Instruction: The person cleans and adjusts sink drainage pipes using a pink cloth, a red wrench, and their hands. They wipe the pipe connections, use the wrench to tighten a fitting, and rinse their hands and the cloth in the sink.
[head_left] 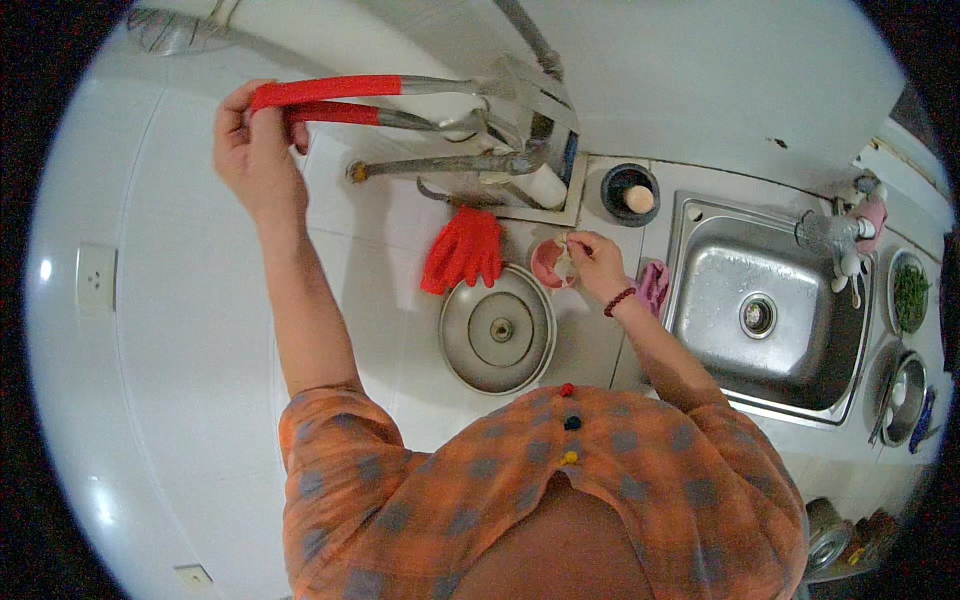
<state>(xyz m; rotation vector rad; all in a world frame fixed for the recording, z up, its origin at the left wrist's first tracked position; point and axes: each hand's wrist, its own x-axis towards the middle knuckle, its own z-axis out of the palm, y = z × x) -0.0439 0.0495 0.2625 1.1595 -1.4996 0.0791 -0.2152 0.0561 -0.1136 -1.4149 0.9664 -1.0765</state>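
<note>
At the upper left, my left hand [262, 150] is closed round two long metal bars with red grips [330, 86]; their bare metal ends reach toward the stove-side fixtures. My right hand [598, 262] is closed in a pinch on a small whitish item [561, 264], too small to name, over a pink bowl [546, 262]. Just left of the bowl lies a red glove [460, 250], beside a round metal lid [478, 335]. A pink cloth [652, 287] lies right of my right hand.
A steel sink [720, 320] with a faucet [838, 230] is at the right. Beyond it sit a dish of greens [908, 295] and a metal bowl [906, 405]. A dark container [615, 190] stands at the back, near metal pipework [430, 165] along the wall.
</note>
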